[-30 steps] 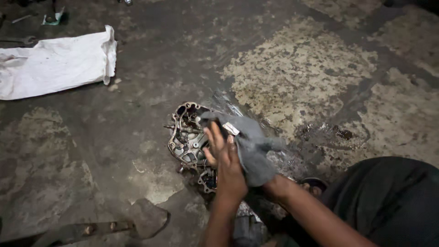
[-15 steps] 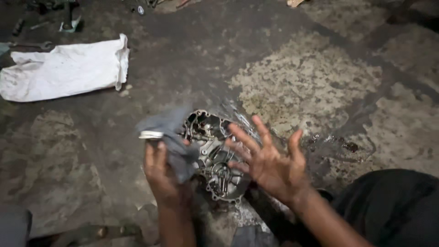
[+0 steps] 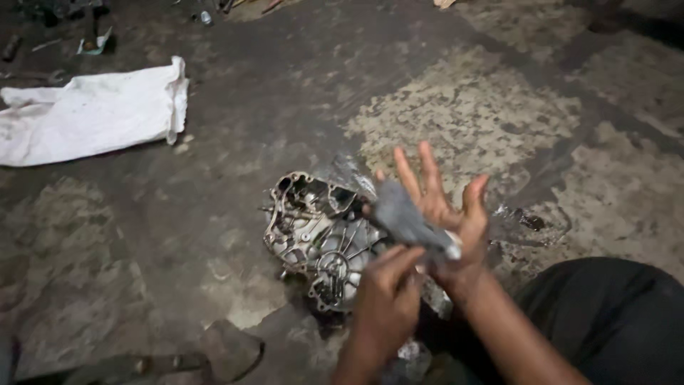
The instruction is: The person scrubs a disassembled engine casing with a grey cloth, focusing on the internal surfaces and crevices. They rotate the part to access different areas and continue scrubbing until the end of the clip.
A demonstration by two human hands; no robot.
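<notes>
1. While the metal engine casing (image 3: 317,239) lies flat on the stained concrete floor (image 3: 456,114), both hands meet just above its right edge.
2. The left hand (image 3: 385,303) has its fingers pinched together on the near end of a grey rag (image 3: 406,217), close to a small white tag on the cloth.
3. The right hand (image 3: 452,214) is spread wide, fingers apart and pointing up, palm turned toward the rag, which lies across it; it grips nothing.
4. The rag stretches at a slant between the two hands, its far end over the casing's rim.
5. The casing shows its open inner face, with ribs, cavities and a round bearing seat near its lower end.
6. A white sack (image 3: 89,114) lies crumpled well apart, at the upper left of the floor.
7. A dark trouser leg (image 3: 605,321) fills the lower right corner, near the right forearm.
</notes>
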